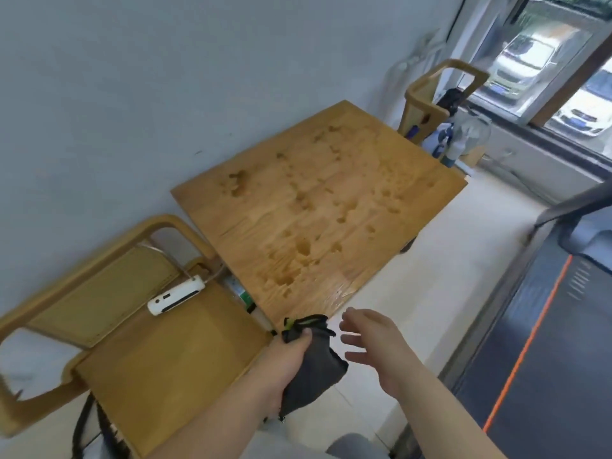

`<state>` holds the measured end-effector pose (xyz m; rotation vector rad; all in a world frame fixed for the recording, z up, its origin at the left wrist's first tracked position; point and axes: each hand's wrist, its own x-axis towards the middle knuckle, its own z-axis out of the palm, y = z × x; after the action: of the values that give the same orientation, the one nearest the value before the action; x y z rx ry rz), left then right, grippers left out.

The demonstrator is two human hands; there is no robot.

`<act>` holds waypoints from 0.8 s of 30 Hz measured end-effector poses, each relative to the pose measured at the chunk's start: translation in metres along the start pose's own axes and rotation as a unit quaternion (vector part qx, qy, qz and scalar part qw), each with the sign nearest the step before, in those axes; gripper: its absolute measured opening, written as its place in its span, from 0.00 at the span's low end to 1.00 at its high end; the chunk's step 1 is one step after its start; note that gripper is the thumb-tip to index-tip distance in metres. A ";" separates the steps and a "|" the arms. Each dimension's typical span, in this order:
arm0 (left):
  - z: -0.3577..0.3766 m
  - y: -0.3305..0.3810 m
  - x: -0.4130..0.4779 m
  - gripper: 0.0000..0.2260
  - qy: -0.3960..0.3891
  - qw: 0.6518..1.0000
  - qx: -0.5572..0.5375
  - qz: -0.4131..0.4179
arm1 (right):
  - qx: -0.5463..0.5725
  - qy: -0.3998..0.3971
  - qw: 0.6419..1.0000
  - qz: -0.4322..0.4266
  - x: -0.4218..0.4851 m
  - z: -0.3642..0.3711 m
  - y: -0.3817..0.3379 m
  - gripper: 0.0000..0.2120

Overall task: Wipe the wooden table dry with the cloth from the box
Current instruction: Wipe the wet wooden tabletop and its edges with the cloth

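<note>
Your left hand [284, 362] grips a dark grey cloth [314, 369], with the thumb pressed over its upper folds and the fingers curled around it. The cloth hangs bunched from that hand just off the near corner of the wooden surface [381, 167], and a bit of green trim shows at its top. I cannot tell whether it touches the corner.

Your right hand [374, 346] holds nothing. It hovers just beside the cloth with its fingers spread and relaxed, over the pale floor [440, 260].

Water [303, 246] lies in beads and small puddles over much of the surface, thickest through the middle and toward the near edge. The surface stands against a grey wall [198, 77].

A wooden chair [172, 352] sits to the left of the surface, and a white device [175, 294] with a cable lies on its seat. A second chair [427, 104] stands at the far end. A dark treadmill [546, 326] with an orange stripe runs along the right.
</note>
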<state>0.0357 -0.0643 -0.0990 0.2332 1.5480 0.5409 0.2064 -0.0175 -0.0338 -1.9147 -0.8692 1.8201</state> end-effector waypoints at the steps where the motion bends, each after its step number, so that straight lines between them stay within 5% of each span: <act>1: -0.006 0.014 -0.010 0.30 0.017 1.000 -0.008 -0.009 | -0.025 0.006 1.000 0.000 0.012 0.002 -0.004 0.11; 7: -0.041 0.070 -0.012 0.16 0.145 0.988 -0.030 0.033 | -0.242 0.018 0.969 -0.055 0.090 0.005 -0.027 0.15; 10: -0.050 0.091 -0.006 0.16 0.214 0.970 0.052 0.099 | -0.406 0.009 0.910 -0.085 0.132 0.007 -0.030 0.28; 13: -0.045 0.083 0.014 0.13 0.293 0.925 0.162 0.178 | -0.553 0.000 0.827 -0.102 0.170 0.010 -0.033 0.28; 17: -0.009 0.032 0.060 0.36 0.309 0.880 0.314 0.180 | -0.636 0.004 0.768 -0.078 0.191 0.011 -0.037 0.43; 21: 0.044 -0.009 0.096 0.40 0.281 0.839 0.453 0.113 | -0.685 0.029 0.726 -0.046 0.205 0.022 -0.031 0.63; 24: 0.057 -0.033 0.112 0.43 0.262 0.828 0.481 0.123 | -0.724 0.046 0.687 -0.046 0.213 0.028 -0.034 0.65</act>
<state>0.0910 -0.0299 -0.2115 1.1479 2.2558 -0.0579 0.1691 0.1420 -0.1775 -2.4506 -2.8125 0.7234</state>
